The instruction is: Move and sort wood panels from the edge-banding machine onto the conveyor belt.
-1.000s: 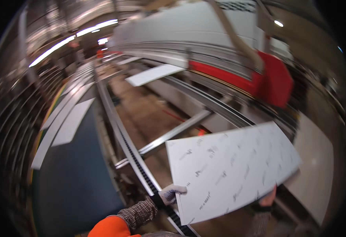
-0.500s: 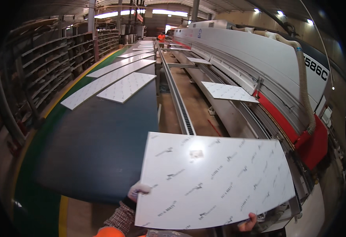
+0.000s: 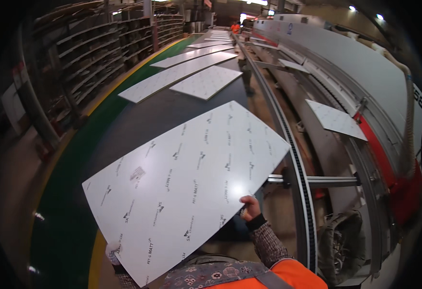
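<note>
— What was in hand there?

— A carry, by my read. Both hands had the big white panel (image 3: 187,185), film-wrapped with grey printing, held up tilted over the dark floor (image 3: 138,120).

— And the grips?

— The right hand (image 3: 251,208) was pinched shut on the panel's near edge. The left hand (image 3: 113,251), gloved, clamped the near-left corner.

— What lay beyond the grip?

— Similar white panels (image 3: 206,82) lay flat further out, well apart. Just right of the right hand ran the conveyor rail (image 3: 295,159) of the long machine (image 3: 360,72).

— Next move?

— I'd judge it needed levelling, both grips staying firm.
</note>
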Tool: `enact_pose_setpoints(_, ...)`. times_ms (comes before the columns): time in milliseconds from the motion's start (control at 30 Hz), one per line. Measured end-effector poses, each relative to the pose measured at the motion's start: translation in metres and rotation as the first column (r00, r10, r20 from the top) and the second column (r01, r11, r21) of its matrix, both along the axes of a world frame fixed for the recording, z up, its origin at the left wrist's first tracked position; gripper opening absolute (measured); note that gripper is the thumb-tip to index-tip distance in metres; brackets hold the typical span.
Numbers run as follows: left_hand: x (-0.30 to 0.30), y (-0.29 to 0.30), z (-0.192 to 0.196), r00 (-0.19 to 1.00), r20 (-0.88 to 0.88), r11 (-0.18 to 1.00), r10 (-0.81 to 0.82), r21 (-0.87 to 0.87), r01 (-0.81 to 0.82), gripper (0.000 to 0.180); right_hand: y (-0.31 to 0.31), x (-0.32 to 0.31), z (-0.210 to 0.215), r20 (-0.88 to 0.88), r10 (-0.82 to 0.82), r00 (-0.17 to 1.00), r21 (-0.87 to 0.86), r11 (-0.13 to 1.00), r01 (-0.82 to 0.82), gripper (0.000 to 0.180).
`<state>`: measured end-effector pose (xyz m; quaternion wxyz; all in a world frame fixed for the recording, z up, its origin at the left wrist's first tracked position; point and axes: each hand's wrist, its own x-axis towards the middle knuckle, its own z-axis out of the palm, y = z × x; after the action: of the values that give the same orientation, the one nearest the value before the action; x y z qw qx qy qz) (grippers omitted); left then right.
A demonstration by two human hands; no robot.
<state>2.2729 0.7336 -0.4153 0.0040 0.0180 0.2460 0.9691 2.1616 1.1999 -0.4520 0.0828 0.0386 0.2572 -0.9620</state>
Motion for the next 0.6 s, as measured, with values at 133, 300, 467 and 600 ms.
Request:
enact_pose_setpoints(133, 0.026, -0.029, 0.014, 0.988, 0.039, 0.987, 0.149, -0.064, -0.146, 0.075, -0.076, -0.046, -0.023, 0.072, 0.191, 0.979, -0.080, 0.979, -0.185, 0.039)
enact_pose_setpoints(300, 0.005, -0.034, 0.033, 0.991, 0.100, 0.990, 0.089, -0.116, -0.078, 0.068, -0.104, -0.072, -0.037, 0.156, 0.223, 0.962, -0.081, 0.974, -0.213, 0.039)
enact_pose_setpoints(467, -0.046, -0.060, -0.033, 0.989, 0.127, 0.949, 0.069, -0.314, -0.025, 0.059, -0.076, -0.108, -0.049, 0.203, 0.173, 0.964, 0.119, 0.973, -0.199, 0.030)
enact_pose_setpoints(600, -0.147, -0.074, -0.100, 0.984, 0.159, 0.978, 0.083, -0.201, -0.050, 0.050, -0.054, -0.123, -0.036, 0.205, 0.204, 0.957, 0.247, 0.936, -0.252, 0.034)
